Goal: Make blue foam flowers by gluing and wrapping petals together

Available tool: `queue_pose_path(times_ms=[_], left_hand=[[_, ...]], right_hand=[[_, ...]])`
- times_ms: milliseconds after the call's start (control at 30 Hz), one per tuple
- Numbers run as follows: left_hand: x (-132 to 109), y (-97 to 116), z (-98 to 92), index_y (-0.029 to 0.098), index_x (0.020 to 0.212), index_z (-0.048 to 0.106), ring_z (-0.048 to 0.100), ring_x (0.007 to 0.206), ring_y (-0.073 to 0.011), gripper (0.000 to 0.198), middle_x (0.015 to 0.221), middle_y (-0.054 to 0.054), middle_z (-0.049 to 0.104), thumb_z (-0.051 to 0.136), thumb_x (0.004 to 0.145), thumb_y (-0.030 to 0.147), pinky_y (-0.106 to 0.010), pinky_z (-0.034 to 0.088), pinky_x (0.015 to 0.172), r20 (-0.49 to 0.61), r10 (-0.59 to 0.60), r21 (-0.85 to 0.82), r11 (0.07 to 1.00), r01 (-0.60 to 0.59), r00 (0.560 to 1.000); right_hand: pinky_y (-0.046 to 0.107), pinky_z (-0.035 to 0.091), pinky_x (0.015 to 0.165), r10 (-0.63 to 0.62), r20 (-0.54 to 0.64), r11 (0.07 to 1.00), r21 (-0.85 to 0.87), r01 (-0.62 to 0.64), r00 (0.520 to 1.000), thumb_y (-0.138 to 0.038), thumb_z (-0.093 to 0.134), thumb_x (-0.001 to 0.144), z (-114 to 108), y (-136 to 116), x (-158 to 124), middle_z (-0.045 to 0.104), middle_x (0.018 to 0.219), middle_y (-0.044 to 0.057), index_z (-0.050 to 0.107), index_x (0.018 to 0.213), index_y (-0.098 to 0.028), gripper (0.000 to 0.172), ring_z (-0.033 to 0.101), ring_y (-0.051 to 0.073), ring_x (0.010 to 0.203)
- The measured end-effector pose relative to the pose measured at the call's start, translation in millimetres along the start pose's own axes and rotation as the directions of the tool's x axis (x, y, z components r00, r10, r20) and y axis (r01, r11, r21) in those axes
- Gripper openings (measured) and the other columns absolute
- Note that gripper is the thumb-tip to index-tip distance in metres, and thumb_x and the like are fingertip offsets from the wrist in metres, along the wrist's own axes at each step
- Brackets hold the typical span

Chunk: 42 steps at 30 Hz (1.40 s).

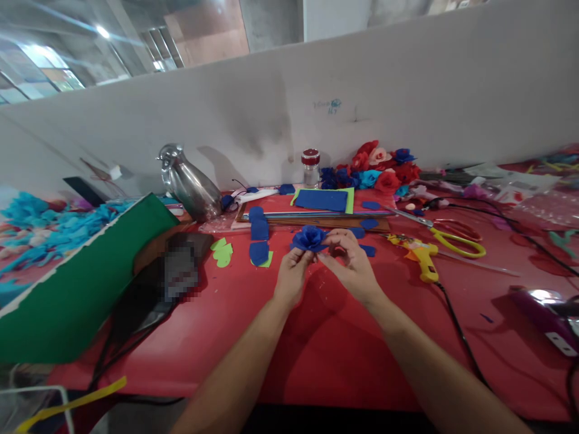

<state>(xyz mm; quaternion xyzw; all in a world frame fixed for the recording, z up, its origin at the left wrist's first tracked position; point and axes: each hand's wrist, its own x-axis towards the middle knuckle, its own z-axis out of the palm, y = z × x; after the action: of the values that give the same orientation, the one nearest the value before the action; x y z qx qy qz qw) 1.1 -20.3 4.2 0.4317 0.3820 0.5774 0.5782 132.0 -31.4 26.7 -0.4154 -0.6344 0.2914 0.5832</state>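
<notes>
A blue paper flower point(309, 239) is held up over the red table between my two hands. My left hand point(293, 271) is closed at the flower's base, its fingertips pinching from below. On the other side, my right hand point(348, 256) pinches the flower's right edge between thumb and fingers. Cut blue petals point(259, 229) lie in a row to the left, one of them over a light green piece. More blue petals point(368, 250) rest just right of my right hand. Light green paper petals point(222, 252) sit farther left.
A yellow glue gun point(423, 256) and yellow-handled scissors point(456, 238) lie to the right. Behind are a blue paper stack point(321, 199), a lidded jar point(310, 169) and finished paper flowers point(380, 166). A metal jug point(190, 184) and a green board point(90, 277) stand left.
</notes>
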Motion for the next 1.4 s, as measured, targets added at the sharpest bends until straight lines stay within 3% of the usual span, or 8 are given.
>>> queue_pose_path(times_ms=[100, 200, 600, 767, 933, 1100, 1267, 1400], left_hand=[[-0.9, 1.7, 1.7, 0.016, 0.065, 0.058, 0.045, 0.061, -0.0092, 0.027, 0.061, 0.003, 0.053, 0.07, 0.069, 0.04, -0.024, 0.038, 0.065, -0.004, -0.01, 0.009, 1.0, 0.01, 1.0], [-1.2, 4.2, 3.0, 0.016, 0.065, 0.058, 0.042, 0.057, -0.0085, 0.03, 0.058, 0.003, 0.051, 0.071, 0.067, 0.042, -0.023, 0.036, 0.061, 0.007, -0.015, 0.009, 1.0, 0.015, 1.0], [-2.2, 5.2, 3.6, 0.016, 0.064, 0.065, 0.043, 0.06, -0.0089, 0.019, 0.06, 0.003, 0.055, 0.075, 0.062, 0.033, -0.025, 0.037, 0.065, -0.039, 0.023, -0.02, 0.999, -0.024, 0.999], [-2.1, 5.1, 3.4, 0.016, 0.063, 0.066, 0.044, 0.059, -0.009, 0.019, 0.059, 0.003, 0.055, 0.075, 0.062, 0.033, -0.026, 0.039, 0.066, -0.059, 0.025, 0.001, 1.0, -0.025, 0.998], [-2.8, 7.1, 4.7, 0.016, 0.063, 0.067, 0.045, 0.059, -0.0086, 0.019, 0.058, 0.003, 0.056, 0.077, 0.06, 0.032, -0.025, 0.039, 0.065, -0.073, 0.03, -0.046, 0.998, -0.034, 0.997], [-4.8, 1.9, 4.7, 0.016, 0.066, 0.069, 0.047, 0.062, -0.0098, 0.02, 0.063, 0.001, 0.06, 0.078, 0.059, 0.033, -0.026, 0.041, 0.067, -0.035, 0.013, -0.055, 0.998, -0.015, 0.999], [-3.2, -1.0, 5.4, 0.017, 0.066, 0.069, 0.054, 0.067, -0.0126, 0.022, 0.066, -0.001, 0.064, 0.079, 0.057, 0.035, -0.029, 0.045, 0.073, -0.038, 0.025, -0.101, 0.994, -0.029, 0.999], [-0.5, 1.7, 5.8, 0.02, 0.067, 0.07, 0.058, 0.071, -0.0137, 0.023, 0.069, 0.0, 0.067, 0.081, 0.053, 0.034, -0.031, 0.047, 0.079, -0.088, 0.048, -0.134, 0.989, -0.059, 0.995]], right_hand=[[0.03, 0.048, 0.067, -0.096, -0.028, 0.992, -0.08, 0.094, 0.995, -0.021, 0.061, 0.077, -2.8, -0.1, 0.5, 0.051, 0.098, 0.006, 0.063, 0.078, -0.023, 0.003, 0.053, 0.017, 0.085], [0.032, 0.047, 0.069, -0.176, -0.055, 0.974, -0.155, 0.166, 0.983, -0.019, 0.058, 0.078, -6.8, -1.8, 1.1, 0.052, 0.095, 0.005, 0.064, 0.071, -0.023, 0.009, 0.053, 0.018, 0.087], [0.036, 0.048, 0.073, -0.268, -0.058, 0.949, -0.189, 0.253, 0.962, -0.015, 0.059, 0.077, -4.7, -2.0, 0.5, 0.051, 0.096, 0.004, 0.066, 0.07, -0.025, 0.014, 0.052, 0.018, 0.085], [0.038, 0.048, 0.075, -0.236, -0.088, 0.956, -0.198, 0.215, 0.968, -0.015, 0.056, 0.079, -3.9, -1.0, -1.4, 0.05, 0.099, 0.005, 0.066, 0.068, -0.025, 0.018, 0.052, 0.019, 0.089], [0.034, 0.049, 0.068, -0.22, -0.09, 0.962, -0.183, 0.201, 0.971, -0.016, 0.058, 0.076, 0.7, -0.7, -3.7, 0.049, 0.103, 0.007, 0.064, 0.077, -0.023, 0.009, 0.052, 0.02, 0.089], [0.038, 0.047, 0.077, -0.233, -0.139, 0.958, -0.205, 0.203, 0.962, -0.017, 0.06, 0.075, 3.5, -0.7, -4.3, 0.05, 0.099, 0.006, 0.065, 0.066, -0.024, 0.013, 0.051, 0.021, 0.09], [0.036, 0.046, 0.076, -0.099, -0.192, 0.995, -0.014, 0.098, 0.977, -0.018, 0.058, 0.075, 1.3, -0.2, -5.3, 0.054, 0.097, 0.005, 0.063, 0.06, -0.023, 0.017, 0.053, 0.019, 0.084], [0.029, 0.045, 0.062, 0.226, -0.113, 0.947, 0.257, -0.191, 0.968, -0.035, 0.053, 0.08, 0.7, 4.4, -2.8, 0.06, 0.08, 0.003, 0.06, 0.078, -0.023, 0.014, 0.055, 0.017, 0.07]])
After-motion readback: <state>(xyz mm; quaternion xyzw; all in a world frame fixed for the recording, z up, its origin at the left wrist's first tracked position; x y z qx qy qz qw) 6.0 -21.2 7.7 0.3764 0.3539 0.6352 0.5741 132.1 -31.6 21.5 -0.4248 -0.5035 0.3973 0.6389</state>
